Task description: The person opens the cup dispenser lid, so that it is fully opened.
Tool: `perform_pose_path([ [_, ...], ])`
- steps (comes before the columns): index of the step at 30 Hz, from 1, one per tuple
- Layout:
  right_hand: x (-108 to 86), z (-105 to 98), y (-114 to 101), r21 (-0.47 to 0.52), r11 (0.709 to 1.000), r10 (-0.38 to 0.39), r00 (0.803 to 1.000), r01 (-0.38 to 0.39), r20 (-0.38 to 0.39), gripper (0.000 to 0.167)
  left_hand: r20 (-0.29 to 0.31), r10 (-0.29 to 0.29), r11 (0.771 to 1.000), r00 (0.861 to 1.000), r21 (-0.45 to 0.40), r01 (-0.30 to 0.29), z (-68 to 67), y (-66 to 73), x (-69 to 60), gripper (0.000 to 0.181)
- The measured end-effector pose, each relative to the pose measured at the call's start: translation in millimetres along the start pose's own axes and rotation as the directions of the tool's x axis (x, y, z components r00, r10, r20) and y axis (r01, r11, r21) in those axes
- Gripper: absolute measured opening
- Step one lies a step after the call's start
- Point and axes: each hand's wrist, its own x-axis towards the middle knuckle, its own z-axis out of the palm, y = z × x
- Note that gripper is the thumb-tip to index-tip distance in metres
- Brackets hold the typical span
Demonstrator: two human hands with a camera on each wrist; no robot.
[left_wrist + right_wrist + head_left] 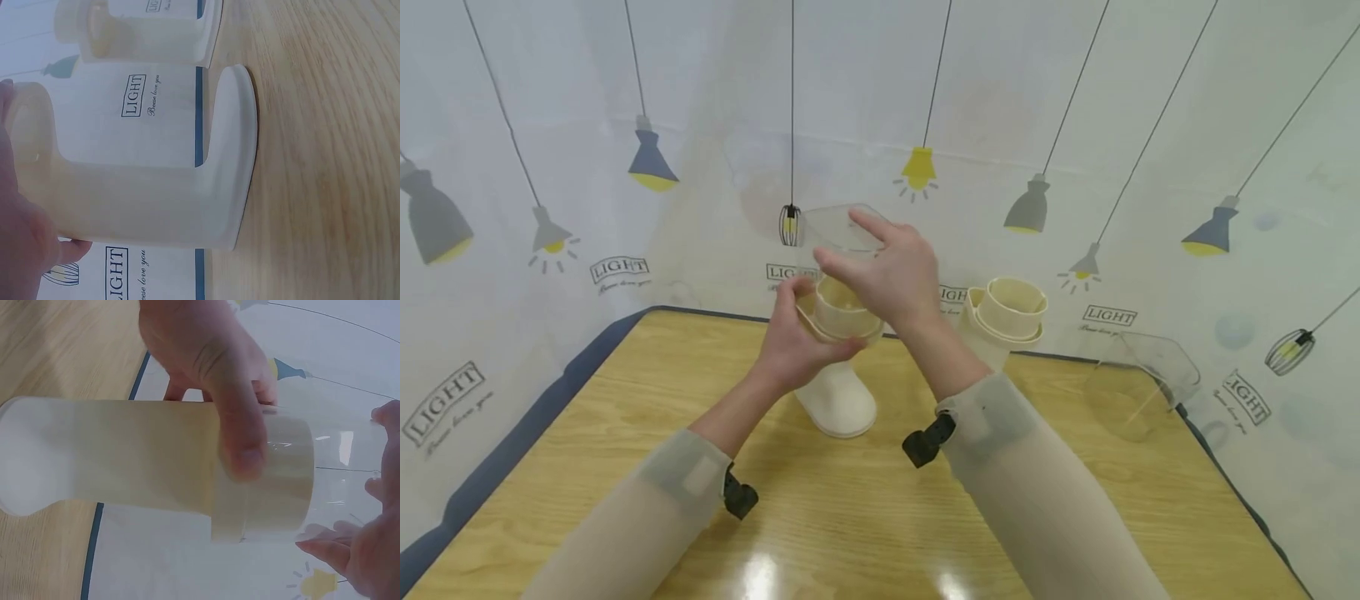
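Note:
A cream dispenser stand [837, 315] with a white foot [232, 144] stands upright on the table. My left hand [793, 346] grips its round collar, the thumb across the near side in the right wrist view. Above the collar is a clear plastic container [838, 223], hard to make out against the backdrop. My right hand [901, 271] holds this container from the right, thumb and fingers spread around its wall, as the right wrist view shows. The container's lower end meets the collar [281, 506]; how far it sits inside, I cannot tell.
A second cream stand [1015, 310] stands behind my right forearm. Farther right, another clear container [1142, 387] rests on the wooden table [820, 508] near its edge. A white backdrop [850, 75] printed with lamps rises behind the table.

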Motion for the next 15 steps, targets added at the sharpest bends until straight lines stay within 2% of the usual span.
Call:
perform_pose_path([
  [6,3.0,-2.4,-4.8,0.077,0.993,0.083,0.996,-0.086,0.042,0.071,-0.017,0.014,1.0,1.0,0.005,-0.014,-1.9,-0.7,0.2,0.112],
  [10,1.3,-2.1,-4.0,0.082,0.993,0.078,0.996,-0.082,0.048,0.072,-0.017,0.013,1.0,1.0,-0.006,-0.013,-1.4,-1.7,-1.0,0.112],
  [12,-1.5,-1.6,-2.3,0.085,0.994,0.069,0.997,-0.072,0.035,0.079,-0.014,0.015,1.0,1.0,-0.015,-0.015,-0.4,-1.9,-1.5,0.112],
  [15,-6.1,0.5,0.7,0.09,0.994,0.058,0.998,-0.059,0.016,0.101,-0.014,0.024,1.0,1.0,-0.02,-0.024,0.8,-1.6,-1.9,0.113],
])
